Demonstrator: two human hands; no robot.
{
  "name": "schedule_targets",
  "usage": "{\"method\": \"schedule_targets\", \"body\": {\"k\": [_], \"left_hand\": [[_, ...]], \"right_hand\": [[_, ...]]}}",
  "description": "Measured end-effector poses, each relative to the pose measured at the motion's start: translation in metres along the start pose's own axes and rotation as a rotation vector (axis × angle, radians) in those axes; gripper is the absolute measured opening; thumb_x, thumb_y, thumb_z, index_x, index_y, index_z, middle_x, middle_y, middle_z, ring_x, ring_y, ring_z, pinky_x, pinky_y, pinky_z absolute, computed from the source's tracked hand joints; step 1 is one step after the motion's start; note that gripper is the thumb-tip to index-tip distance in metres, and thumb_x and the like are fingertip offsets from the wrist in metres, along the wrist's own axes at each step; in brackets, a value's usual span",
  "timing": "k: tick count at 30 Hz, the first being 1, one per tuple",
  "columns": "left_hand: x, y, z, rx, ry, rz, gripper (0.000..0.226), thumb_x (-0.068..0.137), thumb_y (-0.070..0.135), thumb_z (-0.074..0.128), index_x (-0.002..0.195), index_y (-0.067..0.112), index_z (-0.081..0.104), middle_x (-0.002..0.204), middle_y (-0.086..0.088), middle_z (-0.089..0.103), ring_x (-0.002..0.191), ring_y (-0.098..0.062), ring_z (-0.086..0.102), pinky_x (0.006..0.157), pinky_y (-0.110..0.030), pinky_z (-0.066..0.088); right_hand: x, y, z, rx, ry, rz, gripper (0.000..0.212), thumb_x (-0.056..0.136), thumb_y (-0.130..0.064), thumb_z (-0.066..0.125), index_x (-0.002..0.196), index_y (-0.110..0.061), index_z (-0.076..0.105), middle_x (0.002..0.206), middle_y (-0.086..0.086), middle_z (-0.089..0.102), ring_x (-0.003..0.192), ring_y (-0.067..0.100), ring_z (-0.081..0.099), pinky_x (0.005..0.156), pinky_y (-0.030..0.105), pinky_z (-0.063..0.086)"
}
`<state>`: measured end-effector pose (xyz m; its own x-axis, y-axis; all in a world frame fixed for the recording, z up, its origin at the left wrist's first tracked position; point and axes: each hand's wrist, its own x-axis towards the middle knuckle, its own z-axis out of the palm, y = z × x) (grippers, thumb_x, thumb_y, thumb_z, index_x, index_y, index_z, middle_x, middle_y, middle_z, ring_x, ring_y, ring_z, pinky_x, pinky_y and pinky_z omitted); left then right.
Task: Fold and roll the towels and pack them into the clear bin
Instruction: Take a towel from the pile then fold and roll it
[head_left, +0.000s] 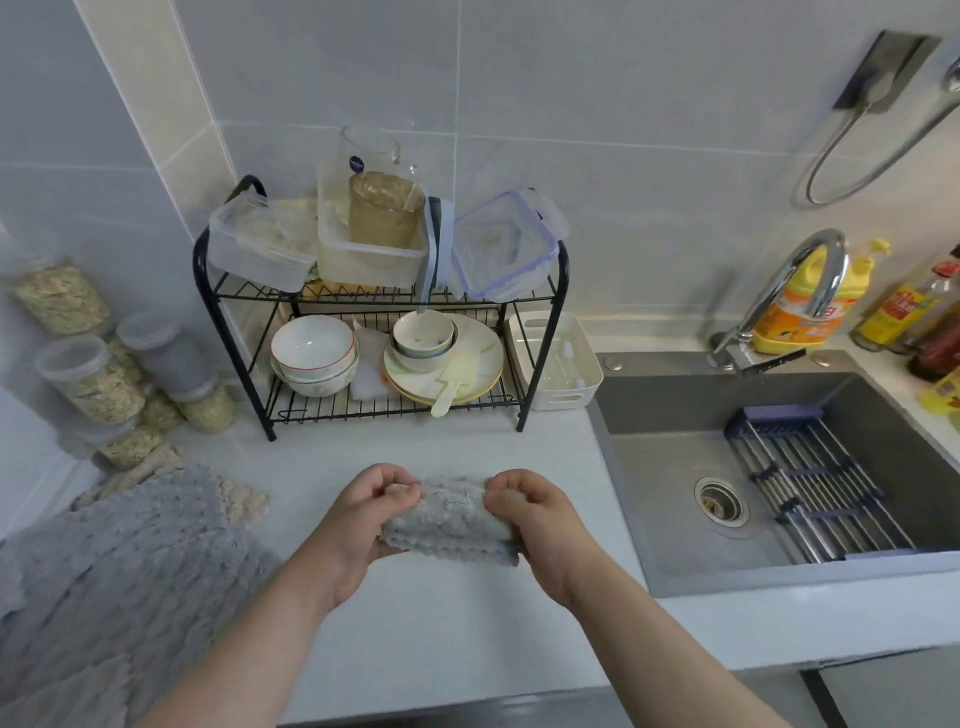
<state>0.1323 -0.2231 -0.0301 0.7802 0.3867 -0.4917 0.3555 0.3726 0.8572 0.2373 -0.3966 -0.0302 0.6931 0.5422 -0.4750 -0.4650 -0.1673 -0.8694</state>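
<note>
My left hand (358, 525) and right hand (535, 525) each grip one end of a small grey towel (449, 519), fingers curled over its upper edge and thumbs tucked beneath, so the folded, nubbly cloth stretches between them just above the white bench (441, 634). To my left a heap of loose grey towels (119, 561) lies spread on the bench, with a beige towel (244, 501) showing from under its far edge. Beyond that, against the wall, stand several lidded jars (88, 374) of pale grains. Straight ahead is a black wire rack (231, 332): bowls (314, 353) and plates (467, 358) sit on its lower shelf, and clear plastic containers (260, 247) crowd the top shelf, the middle one holding a glass jar. A white basket (553, 358) stands just beside the rack's right leg. To my right is the grey sink (675, 467) with a roll-up drying grid (815, 499) laid in it and a chrome tap (795, 291) behind.
</note>
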Motion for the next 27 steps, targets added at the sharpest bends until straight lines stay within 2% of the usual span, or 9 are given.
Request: {"method": "schedule_targets", "body": {"k": [2,4,6,9,13,16,19,23,27], "left_hand": [[0.002,0.009,-0.004,0.006,-0.018,0.061,0.052,0.062,0.018,0.072,0.111,0.025,0.059,0.115,0.002,0.058,0.098,-0.017,0.063,0.082,-0.037,0.051],[0.007,0.021,-0.010,-0.053,-0.011,0.111,0.058,0.062,0.009,0.075,0.115,0.023,0.059,0.118,0.001,0.063,0.104,-0.018,0.064,0.088,-0.035,0.050],[0.014,0.033,-0.014,-0.098,-0.039,0.152,0.044,0.072,-0.005,0.074,0.108,0.018,0.062,0.108,-0.003,0.071,0.092,-0.014,0.069,0.078,-0.025,0.055],[0.024,0.045,-0.009,-0.073,-0.133,0.191,0.035,0.084,-0.013,0.059,0.102,0.017,0.064,0.093,0.001,0.076,0.081,-0.008,0.071,0.067,-0.016,0.055],[0.032,0.058,0.023,-0.008,-0.276,0.247,0.034,0.084,-0.008,0.062,0.107,0.017,0.066,0.099,0.000,0.075,0.091,-0.012,0.070,0.071,-0.018,0.055],[0.029,0.064,0.065,0.045,-0.418,0.278,0.033,0.077,0.000,0.070,0.106,0.016,0.067,0.100,0.000,0.075,0.091,-0.012,0.070,0.071,-0.019,0.054],[0.014,0.062,0.122,0.107,-0.579,0.301,0.030,0.078,0.000,0.069,0.101,0.020,0.073,0.101,-0.004,0.075,0.093,-0.016,0.070,0.075,-0.023,0.055],[-0.022,0.046,0.212,0.175,-0.759,0.307,0.037,0.073,0.011,0.069,0.109,0.019,0.070,0.107,-0.007,0.073,0.100,-0.023,0.069,0.085,-0.036,0.053],[-0.075,0.006,0.308,0.176,-0.893,0.236,0.037,0.084,-0.007,0.062,0.116,0.011,0.064,0.105,-0.008,0.074,0.095,-0.022,0.071,0.076,-0.028,0.058]], "right_hand": [[0.000,-0.002,0.006,0.003,0.057,-0.064,0.029,0.072,-0.014,0.071,0.098,-0.027,0.065,0.091,0.006,0.066,0.070,0.024,0.060,0.054,0.029,0.043],[-0.003,-0.011,0.011,0.006,0.107,-0.115,0.039,0.075,-0.011,0.073,0.112,-0.021,0.061,0.102,0.008,0.070,0.084,0.031,0.068,0.064,0.035,0.050],[-0.008,-0.019,0.015,-0.031,0.151,-0.129,0.033,0.073,-0.015,0.073,0.104,-0.009,0.066,0.101,0.015,0.073,0.090,0.035,0.069,0.071,0.036,0.052],[-0.015,-0.030,0.013,0.005,0.245,-0.177,0.024,0.076,-0.010,0.070,0.099,-0.004,0.068,0.099,0.019,0.072,0.080,0.028,0.068,0.070,0.036,0.053],[-0.037,-0.042,-0.004,0.164,0.323,-0.241,0.026,0.087,0.004,0.062,0.109,-0.009,0.062,0.103,0.016,0.073,0.091,0.034,0.071,0.086,0.046,0.057],[-0.070,-0.043,-0.032,0.201,0.412,-0.289,0.029,0.088,0.005,0.061,0.113,-0.009,0.060,0.107,0.016,0.071,0.095,0.035,0.070,0.087,0.046,0.057],[-0.117,-0.037,-0.072,0.223,0.527,-0.340,0.034,0.086,0.005,0.063,0.116,-0.012,0.060,0.109,0.014,0.071,0.100,0.032,0.069,0.088,0.042,0.057],[-0.188,-0.016,-0.129,0.306,0.700,-0.417,0.041,0.078,0.002,0.069,0.117,-0.007,0.062,0.109,0.014,0.072,0.099,0.030,0.070,0.083,0.034,0.057],[-0.276,0.013,-0.184,0.360,0.828,-0.455,0.041,0.070,-0.004,0.070,0.110,-0.001,0.066,0.105,0.013,0.073,0.097,0.027,0.070,0.079,0.028,0.055]]}}
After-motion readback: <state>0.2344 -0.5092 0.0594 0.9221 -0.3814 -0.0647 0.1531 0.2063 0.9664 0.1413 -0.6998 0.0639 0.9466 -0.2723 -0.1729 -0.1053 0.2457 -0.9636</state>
